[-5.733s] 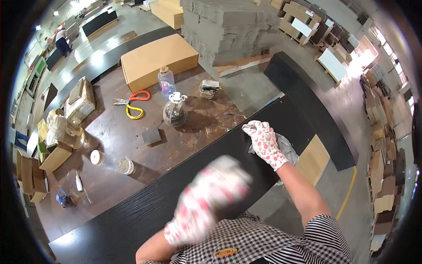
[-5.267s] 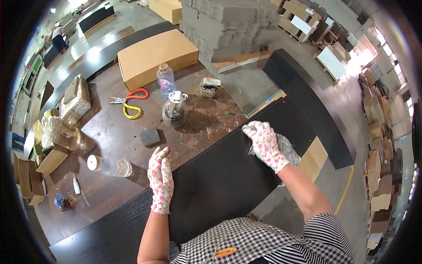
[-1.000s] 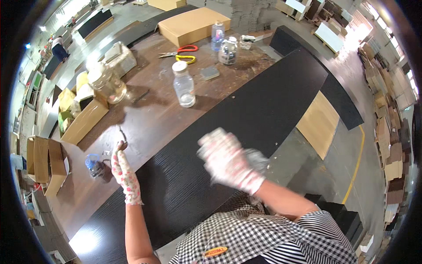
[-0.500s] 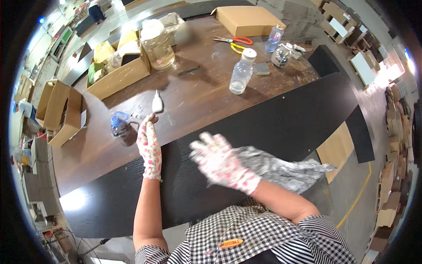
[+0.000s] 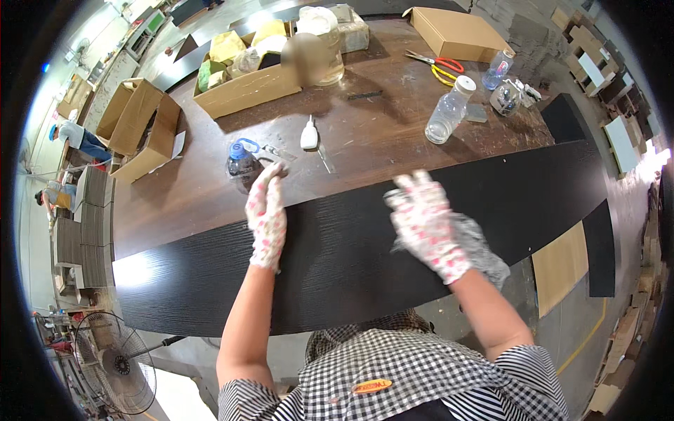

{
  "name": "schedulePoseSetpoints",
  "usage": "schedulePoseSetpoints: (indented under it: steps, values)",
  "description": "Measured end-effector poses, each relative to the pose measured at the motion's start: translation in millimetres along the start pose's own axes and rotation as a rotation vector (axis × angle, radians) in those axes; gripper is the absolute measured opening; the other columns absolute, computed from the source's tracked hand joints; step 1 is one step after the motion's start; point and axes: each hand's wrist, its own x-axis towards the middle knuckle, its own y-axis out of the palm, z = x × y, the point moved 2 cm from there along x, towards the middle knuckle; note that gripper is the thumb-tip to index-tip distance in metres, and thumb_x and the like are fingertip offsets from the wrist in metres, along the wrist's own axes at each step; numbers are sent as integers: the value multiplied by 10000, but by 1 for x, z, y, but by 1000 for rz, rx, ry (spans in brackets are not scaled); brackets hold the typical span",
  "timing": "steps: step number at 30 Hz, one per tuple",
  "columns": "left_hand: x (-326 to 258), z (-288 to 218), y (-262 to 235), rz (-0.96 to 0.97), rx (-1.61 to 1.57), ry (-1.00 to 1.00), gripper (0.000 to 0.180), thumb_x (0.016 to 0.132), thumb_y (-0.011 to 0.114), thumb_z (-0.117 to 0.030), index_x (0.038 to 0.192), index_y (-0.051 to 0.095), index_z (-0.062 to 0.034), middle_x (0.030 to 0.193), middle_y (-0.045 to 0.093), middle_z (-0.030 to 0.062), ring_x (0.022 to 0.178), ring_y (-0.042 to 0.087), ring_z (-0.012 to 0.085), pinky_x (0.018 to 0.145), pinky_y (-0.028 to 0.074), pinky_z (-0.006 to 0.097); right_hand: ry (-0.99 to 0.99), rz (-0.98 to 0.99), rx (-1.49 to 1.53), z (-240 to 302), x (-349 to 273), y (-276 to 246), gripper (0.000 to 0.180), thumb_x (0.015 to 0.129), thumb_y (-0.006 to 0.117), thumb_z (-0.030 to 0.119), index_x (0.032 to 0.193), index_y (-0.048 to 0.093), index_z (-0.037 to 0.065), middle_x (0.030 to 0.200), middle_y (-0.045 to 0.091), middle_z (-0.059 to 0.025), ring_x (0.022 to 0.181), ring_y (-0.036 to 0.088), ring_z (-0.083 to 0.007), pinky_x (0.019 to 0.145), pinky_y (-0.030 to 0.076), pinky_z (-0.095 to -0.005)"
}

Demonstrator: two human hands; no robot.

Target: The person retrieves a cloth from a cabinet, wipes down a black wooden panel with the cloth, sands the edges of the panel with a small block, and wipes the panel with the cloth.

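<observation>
Workshop table (image 5: 210,203) is carrying a long black board (image 5: 365,238). Right hand (image 5: 428,224) is pressing a grey cloth (image 5: 477,249) flat on it, fingers spread; left hand (image 5: 265,214) is reaching open-fingered toward a small bottle (image 5: 241,163), holding nothing. Wiping appears ongoing, extent undetermined.

Long black wood-grain panel (image 5: 365,231) lies flat under grey rag (image 5: 477,245).

— What can't you make out?
— The right hand (image 5: 427,226) is motion-blurred and covers much of the grey rag (image 5: 477,247). The big jar (image 5: 314,50) on the desk (image 5: 393,133) is smeared too.
— And the left hand (image 5: 266,216)?
— Its fingertips hide part of the small bottle (image 5: 240,163).
</observation>
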Motion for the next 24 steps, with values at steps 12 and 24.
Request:
schedulePoseSetpoints:
  steps: [12,24]
  values:
    - [8,78,-250,-218,100,-40,302,1011,494,-166,1242,608,-7,1158,662,102,1099,597,173,1015,413,317,210,-254,25,37,10,12,278,773,682,227,1047,696,175,1196,598,-76,1131,546,-311,933,465,-434]
    - [24,94,-267,23,114,-19,299,993,465,-76,1247,586,26,1226,619,128,1119,598,203,1018,436,343,468,-79,-292,39,15,0,213,910,510,168,1037,679,139,1022,574,-100,961,561,-299,794,493,-431]
